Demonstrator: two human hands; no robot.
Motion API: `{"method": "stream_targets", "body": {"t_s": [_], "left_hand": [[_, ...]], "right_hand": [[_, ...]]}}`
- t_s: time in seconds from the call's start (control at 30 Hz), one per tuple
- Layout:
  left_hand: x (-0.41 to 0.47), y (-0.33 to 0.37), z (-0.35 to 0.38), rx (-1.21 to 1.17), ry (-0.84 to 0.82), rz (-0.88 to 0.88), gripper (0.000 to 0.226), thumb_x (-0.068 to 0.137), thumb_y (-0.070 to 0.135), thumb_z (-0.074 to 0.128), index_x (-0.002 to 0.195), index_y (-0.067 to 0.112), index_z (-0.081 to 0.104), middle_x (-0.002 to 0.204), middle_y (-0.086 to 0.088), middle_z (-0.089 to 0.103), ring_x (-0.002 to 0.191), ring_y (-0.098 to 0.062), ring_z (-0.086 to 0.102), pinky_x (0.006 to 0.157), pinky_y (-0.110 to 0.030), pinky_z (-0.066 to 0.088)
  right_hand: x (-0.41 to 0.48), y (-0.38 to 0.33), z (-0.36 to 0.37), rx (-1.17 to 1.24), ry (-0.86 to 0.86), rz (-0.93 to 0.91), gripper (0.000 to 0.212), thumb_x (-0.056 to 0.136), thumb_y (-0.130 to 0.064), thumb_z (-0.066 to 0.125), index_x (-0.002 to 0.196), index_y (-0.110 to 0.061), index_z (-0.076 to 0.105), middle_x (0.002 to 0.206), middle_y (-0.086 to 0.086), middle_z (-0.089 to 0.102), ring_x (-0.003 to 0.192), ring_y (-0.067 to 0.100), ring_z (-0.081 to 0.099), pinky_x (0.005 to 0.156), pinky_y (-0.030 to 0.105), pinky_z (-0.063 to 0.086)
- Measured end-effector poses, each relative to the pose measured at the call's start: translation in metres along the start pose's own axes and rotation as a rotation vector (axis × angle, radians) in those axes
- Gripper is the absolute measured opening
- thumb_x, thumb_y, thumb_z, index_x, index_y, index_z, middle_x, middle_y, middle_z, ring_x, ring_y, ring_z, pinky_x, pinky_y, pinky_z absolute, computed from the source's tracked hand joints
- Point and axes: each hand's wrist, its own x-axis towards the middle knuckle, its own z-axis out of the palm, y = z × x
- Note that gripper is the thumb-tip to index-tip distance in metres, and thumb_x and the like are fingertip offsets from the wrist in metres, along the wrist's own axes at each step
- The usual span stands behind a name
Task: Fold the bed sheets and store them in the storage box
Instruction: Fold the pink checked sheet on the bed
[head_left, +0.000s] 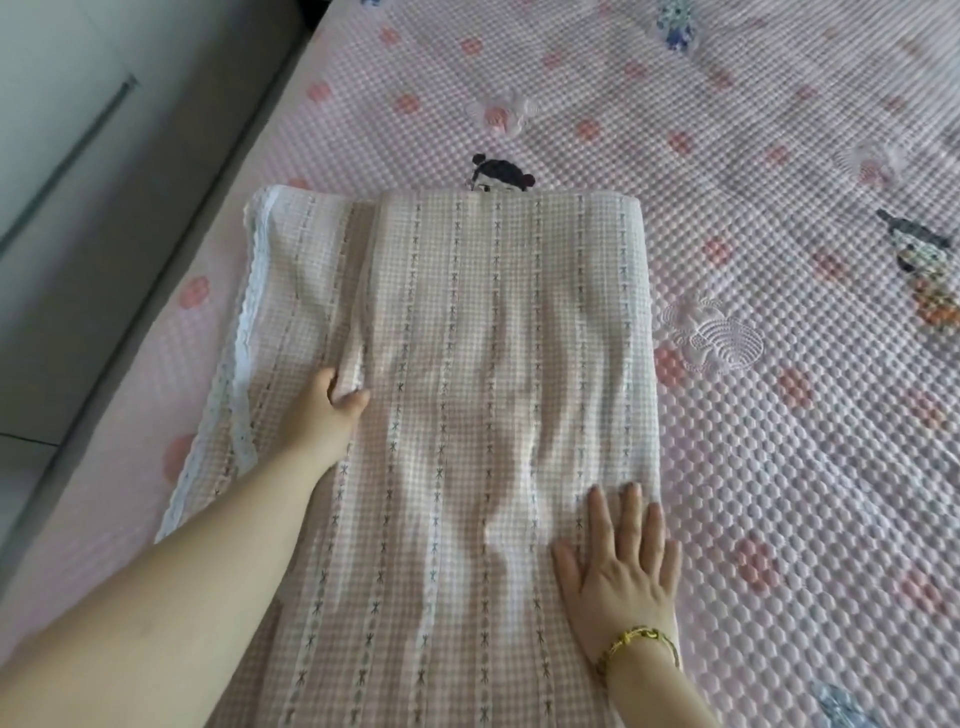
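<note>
Atop the bedspread, folded sheet in left hand, under right hand.

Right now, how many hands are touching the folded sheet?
2: left hand pinches a ridge of the sheet left of centre; right hand lies flat near its right edge. No others visible.

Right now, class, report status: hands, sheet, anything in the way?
Left hand pinches a ridge in the sheet. Right hand flat on it. Sheet folded long on the bed. No box in view.
</note>
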Motion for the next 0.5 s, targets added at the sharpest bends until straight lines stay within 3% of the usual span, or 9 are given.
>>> {"method": "stream_targets", "body": {"t_s": [0.1, 0.13, 0.2, 0.23, 0.3, 0.37, 0.43, 0.5], "left_hand": [[0.0, -0.002, 0.003, 0.059, 0.016, -0.001, 0.051, 0.093, 0.026, 0.051, 0.138, 0.006, 0.036, 0.133, -0.015, 0.052, 0.117, -0.034, 0.051, 0.09, -0.036, 0.04], [-0.001, -0.002, 0.002, 0.086, 0.029, 0.016, 0.056, 0.093, 0.029, 0.051, 0.141, 0.009, 0.031, 0.137, -0.014, 0.048, 0.12, -0.033, 0.048, 0.093, -0.038, 0.04], [0.001, -0.007, -0.003, 0.283, 0.084, 0.094, 0.068, 0.09, 0.038, 0.052, 0.146, 0.016, 0.02, 0.15, -0.011, 0.03, 0.133, -0.033, 0.034, 0.105, -0.042, 0.031], [0.003, -0.009, -0.006, 0.391, 0.112, 0.118, 0.073, 0.089, 0.043, 0.051, 0.148, 0.019, 0.015, 0.154, -0.01, 0.019, 0.139, -0.032, 0.022, 0.112, -0.044, 0.021], [0.013, -0.015, -0.015, 0.466, 0.164, 0.123, 0.079, 0.086, 0.05, 0.05, 0.148, 0.021, 0.011, 0.157, -0.008, 0.004, 0.143, -0.031, 0.004, 0.115, -0.043, 0.002], [0.029, -0.023, -0.03, 0.393, 0.23, 0.031, 0.078, 0.087, 0.05, 0.049, 0.148, 0.02, 0.012, 0.157, -0.011, 0.003, 0.143, -0.033, 0.004, 0.115, -0.042, 0.0], [0.047, -0.037, -0.049, 0.296, 0.292, -0.064, 0.077, 0.086, 0.048, 0.052, 0.147, 0.015, 0.018, 0.154, -0.016, 0.015, 0.14, -0.036, 0.016, 0.115, -0.044, 0.012], [0.057, -0.044, -0.064, 0.24, 0.272, -0.067, 0.073, 0.084, 0.045, 0.057, 0.141, 0.008, 0.03, 0.143, -0.019, 0.038, 0.13, -0.037, 0.036, 0.108, -0.044, 0.03]], "right_hand": [[0.001, 0.001, 0.006, 0.038, 0.053, -0.021, 0.075, 0.062, -0.066, -0.021, 0.122, -0.027, -0.04, 0.121, -0.004, -0.055, 0.121, 0.013, -0.044, 0.083, 0.028, -0.047], [0.002, 0.0, 0.009, 0.073, 0.106, -0.027, 0.078, 0.061, -0.064, -0.019, 0.128, -0.027, -0.035, 0.128, -0.002, -0.05, 0.122, 0.011, -0.045, 0.084, 0.025, -0.047], [0.01, -0.001, 0.015, 0.034, 0.201, -0.075, 0.077, 0.078, -0.058, 0.004, 0.146, -0.022, -0.003, 0.149, 0.009, -0.013, 0.132, 0.005, -0.036, 0.104, 0.023, -0.032], [0.018, -0.005, 0.012, 0.042, 0.22, -0.12, 0.069, 0.085, -0.051, 0.016, 0.146, -0.018, 0.016, 0.149, 0.011, 0.012, 0.138, 0.006, -0.026, 0.112, 0.025, -0.019], [0.038, -0.021, 0.007, 0.009, 0.262, -0.186, 0.054, 0.093, -0.044, 0.021, 0.137, -0.016, 0.034, 0.14, 0.008, 0.033, 0.143, 0.017, -0.001, 0.115, 0.029, -0.007], [0.06, -0.048, -0.006, -0.015, 0.29, -0.209, 0.059, 0.091, -0.047, 0.018, 0.141, -0.019, 0.03, 0.144, 0.008, 0.026, 0.139, 0.024, 0.012, 0.113, 0.029, -0.012], [0.077, -0.082, -0.014, -0.068, 0.306, -0.292, 0.067, 0.082, -0.052, 0.007, 0.144, -0.028, 0.006, 0.149, 0.006, -0.004, 0.142, 0.02, -0.01, 0.107, 0.027, -0.026], [0.092, -0.116, -0.013, -0.116, 0.327, -0.477, 0.068, 0.079, -0.055, 0.002, 0.142, -0.03, -0.006, 0.148, 0.006, -0.018, 0.138, 0.018, -0.025, 0.103, 0.028, -0.032]]}}
